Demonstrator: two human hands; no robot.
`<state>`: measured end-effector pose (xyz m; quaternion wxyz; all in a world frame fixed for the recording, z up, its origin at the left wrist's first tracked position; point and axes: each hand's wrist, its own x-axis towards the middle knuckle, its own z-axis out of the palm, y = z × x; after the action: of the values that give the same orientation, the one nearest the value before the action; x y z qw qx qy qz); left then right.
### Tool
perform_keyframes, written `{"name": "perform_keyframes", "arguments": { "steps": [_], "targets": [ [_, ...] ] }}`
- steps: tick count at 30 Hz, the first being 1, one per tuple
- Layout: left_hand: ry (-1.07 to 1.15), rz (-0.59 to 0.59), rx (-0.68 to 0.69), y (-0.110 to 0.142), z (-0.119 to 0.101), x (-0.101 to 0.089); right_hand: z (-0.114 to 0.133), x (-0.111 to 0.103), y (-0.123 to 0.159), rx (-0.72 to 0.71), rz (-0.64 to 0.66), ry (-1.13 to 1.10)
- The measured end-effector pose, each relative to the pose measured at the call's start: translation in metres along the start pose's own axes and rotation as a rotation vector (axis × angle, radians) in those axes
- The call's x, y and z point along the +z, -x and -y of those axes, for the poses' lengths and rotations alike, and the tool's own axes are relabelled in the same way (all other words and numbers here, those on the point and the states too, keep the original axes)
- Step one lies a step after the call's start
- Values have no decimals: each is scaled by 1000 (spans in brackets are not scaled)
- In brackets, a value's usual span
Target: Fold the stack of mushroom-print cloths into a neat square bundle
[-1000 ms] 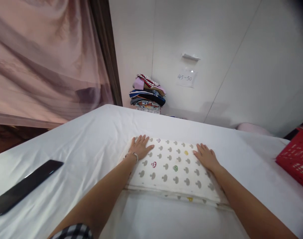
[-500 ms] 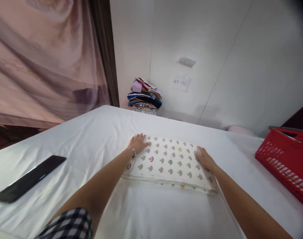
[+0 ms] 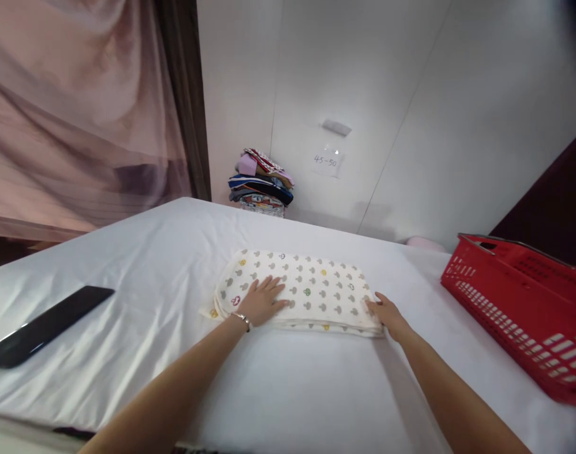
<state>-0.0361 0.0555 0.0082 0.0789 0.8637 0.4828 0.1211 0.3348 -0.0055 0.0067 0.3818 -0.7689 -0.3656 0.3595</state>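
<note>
A folded white cloth (image 3: 316, 287) printed with grey, yellow, red and green mushrooms lies on the white-covered table. Its layers show along the near edge, and a corner sticks out at the left. My left hand (image 3: 262, 301) rests flat on the left part of its top, fingers spread, a bracelet at the wrist. At the right edge of the cloth is my right hand (image 3: 387, 314), open, with thumb and forefinger apart and touching the edge. Its other fingers are partly hidden.
A red plastic basket (image 3: 519, 315) stands at the right. On the left lies a dark, shiny flat object (image 3: 46, 325). Stacked folded clothes (image 3: 262, 183) sit beyond the far edge, by a wall with a "45-50" paper sign (image 3: 326, 161). A pink curtain (image 3: 79, 113) hangs at left.
My left hand has moved from the cloth's far left corner toward its near side. My right hand has slid to the right edge. The cloth looks more compact, and the view has shifted right.
</note>
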Motion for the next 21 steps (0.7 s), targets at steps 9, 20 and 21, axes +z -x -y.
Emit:
{"name": "perform_keyframes", "arguments": {
  "steps": [9, 20, 21],
  "targets": [
    [-125, -99, -335, 29, 42, -11, 4, -5, 2, 107, 320, -323],
    [147, -167, -202, 10, -28, -14, 13, -4, 9, -156, 379, -173],
    [262, -168, -157, 5, -41, -11, 16, -3, 9, -202, 362, -170]
  ]
}}
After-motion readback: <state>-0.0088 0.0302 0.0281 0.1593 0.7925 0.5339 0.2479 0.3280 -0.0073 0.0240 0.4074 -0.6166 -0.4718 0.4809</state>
